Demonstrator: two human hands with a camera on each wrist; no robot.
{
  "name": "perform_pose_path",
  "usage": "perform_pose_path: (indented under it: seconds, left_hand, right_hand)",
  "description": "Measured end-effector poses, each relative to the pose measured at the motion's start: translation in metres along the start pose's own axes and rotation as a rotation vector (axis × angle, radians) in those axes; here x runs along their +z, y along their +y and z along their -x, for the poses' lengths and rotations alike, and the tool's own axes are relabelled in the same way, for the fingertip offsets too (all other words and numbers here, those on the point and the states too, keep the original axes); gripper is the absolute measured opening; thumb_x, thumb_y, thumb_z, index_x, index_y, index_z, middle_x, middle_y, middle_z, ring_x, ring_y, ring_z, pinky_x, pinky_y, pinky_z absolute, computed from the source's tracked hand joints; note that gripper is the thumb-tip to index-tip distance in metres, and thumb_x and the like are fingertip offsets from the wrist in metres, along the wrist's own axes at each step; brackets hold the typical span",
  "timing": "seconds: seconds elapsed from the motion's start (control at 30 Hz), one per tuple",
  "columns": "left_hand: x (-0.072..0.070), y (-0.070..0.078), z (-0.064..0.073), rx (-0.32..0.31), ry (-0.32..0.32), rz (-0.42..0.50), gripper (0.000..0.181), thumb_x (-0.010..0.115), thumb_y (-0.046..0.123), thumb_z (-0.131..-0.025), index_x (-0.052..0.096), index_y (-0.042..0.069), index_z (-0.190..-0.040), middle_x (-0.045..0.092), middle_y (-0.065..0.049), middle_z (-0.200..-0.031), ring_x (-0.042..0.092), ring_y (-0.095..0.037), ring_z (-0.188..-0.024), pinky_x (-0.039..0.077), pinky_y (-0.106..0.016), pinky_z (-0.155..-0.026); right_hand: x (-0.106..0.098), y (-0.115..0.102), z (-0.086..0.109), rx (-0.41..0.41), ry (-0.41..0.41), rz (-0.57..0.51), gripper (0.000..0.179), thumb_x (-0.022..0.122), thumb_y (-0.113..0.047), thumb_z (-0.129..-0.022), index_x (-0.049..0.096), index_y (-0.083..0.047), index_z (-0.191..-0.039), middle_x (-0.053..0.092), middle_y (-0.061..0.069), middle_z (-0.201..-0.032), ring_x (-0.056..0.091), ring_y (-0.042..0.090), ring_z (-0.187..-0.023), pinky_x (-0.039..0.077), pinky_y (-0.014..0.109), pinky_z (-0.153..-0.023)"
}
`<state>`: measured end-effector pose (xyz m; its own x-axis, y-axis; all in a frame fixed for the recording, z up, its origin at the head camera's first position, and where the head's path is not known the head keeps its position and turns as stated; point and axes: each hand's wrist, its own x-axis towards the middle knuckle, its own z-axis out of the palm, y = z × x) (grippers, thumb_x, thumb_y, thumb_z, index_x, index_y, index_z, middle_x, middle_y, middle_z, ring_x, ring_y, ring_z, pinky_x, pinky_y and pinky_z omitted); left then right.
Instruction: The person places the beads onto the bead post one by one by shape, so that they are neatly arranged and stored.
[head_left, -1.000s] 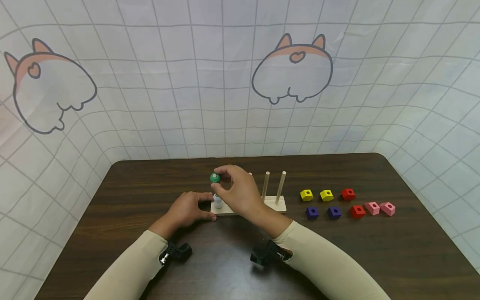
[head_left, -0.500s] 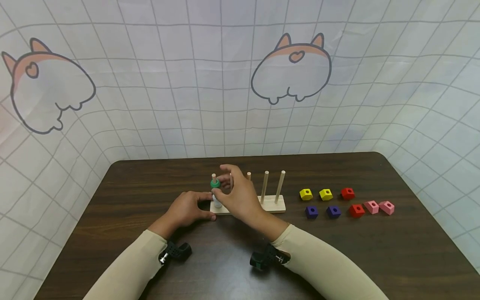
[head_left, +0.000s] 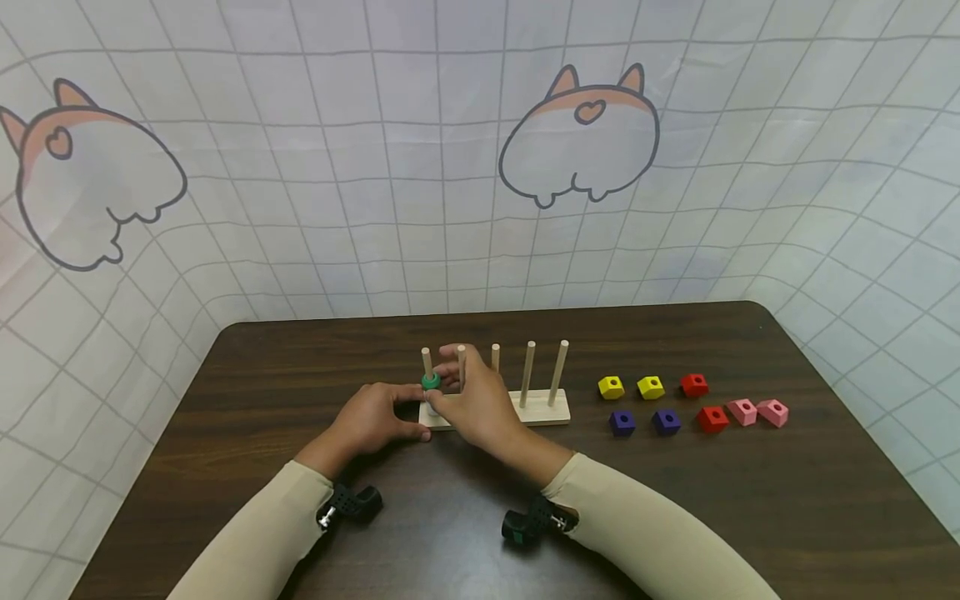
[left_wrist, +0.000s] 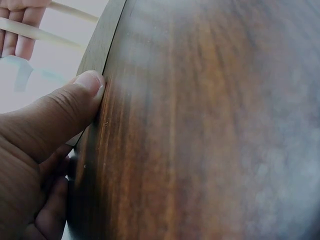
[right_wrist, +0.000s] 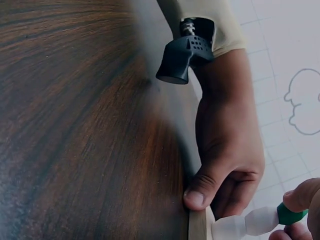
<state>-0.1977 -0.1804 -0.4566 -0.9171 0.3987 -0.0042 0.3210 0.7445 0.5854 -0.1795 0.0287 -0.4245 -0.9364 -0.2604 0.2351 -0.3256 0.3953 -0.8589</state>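
A pale wooden peg board [head_left: 543,408] with several upright pegs lies on the dark table. My left hand [head_left: 375,418] grips its left end; in the left wrist view the thumb [left_wrist: 87,85] presses along the edge. Around the leftmost peg sits a green bead [head_left: 431,381], and my right hand [head_left: 480,404] holds it between thumb and fingertips. The right wrist view shows this green bead [right_wrist: 290,215] against two white beads [right_wrist: 261,221] stacked below it on the same peg. In the head view the right thumb mostly hides the white ones. Bare pegs [head_left: 528,373] stand to the right.
Right of the board lie loose blocks with holes: yellow blocks [head_left: 611,387], purple blocks [head_left: 622,422], red blocks [head_left: 712,419] and pink blocks [head_left: 772,412]. A sheet [head_left: 450,183] with a grid pattern rises behind the dark table [head_left: 315,350].
My right hand has brought the green bead from above the leftmost peg down along it, so the peg's tip now stands out above. The left hand stays on the board's end.
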Motion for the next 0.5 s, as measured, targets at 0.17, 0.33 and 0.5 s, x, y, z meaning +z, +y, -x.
perform_pose_path:
  seconds: [0.17,0.33,0.5]
  left_hand:
    - [0.0,-0.001,0.0,0.009,0.009,-0.007,0.062,0.091,0.039,-0.076,0.072,0.019,-0.132,0.068,-0.005,-0.132,0.059,-0.031,-0.128,0.045,-0.053,-0.105]
    - [0.0,-0.001,0.0,0.021,0.019,-0.021,0.061,0.091,0.039,-0.077,0.073,0.019,-0.131,0.069,-0.005,-0.129,0.061,-0.031,-0.124,0.047,-0.053,-0.103]
    - [0.001,-0.001,-0.001,0.018,0.022,-0.026,0.059,0.092,0.038,-0.076,0.074,0.019,-0.128,0.07,-0.006,-0.129,0.061,-0.032,-0.123,0.048,-0.053,-0.101]
  right_hand:
    - [-0.002,0.001,0.004,-0.044,0.001,0.046,0.063,0.077,-0.018,-0.093,0.042,-0.008,-0.145,0.067,0.008,-0.13,0.067,0.021,-0.113,0.055,0.041,-0.091]
    - [-0.011,-0.001,0.014,-0.115,-0.013,0.093,0.064,0.074,-0.013,-0.094,0.04,-0.005,-0.147,0.059,0.013,-0.143,0.06,0.027,-0.127,0.049,0.046,-0.101]
    - [-0.028,0.004,0.027,-0.146,-0.092,0.114,0.066,0.07,-0.009,-0.095,0.035,-0.004,-0.151,0.054,0.016,-0.148,0.057,0.026,-0.131,0.049,0.038,-0.104]
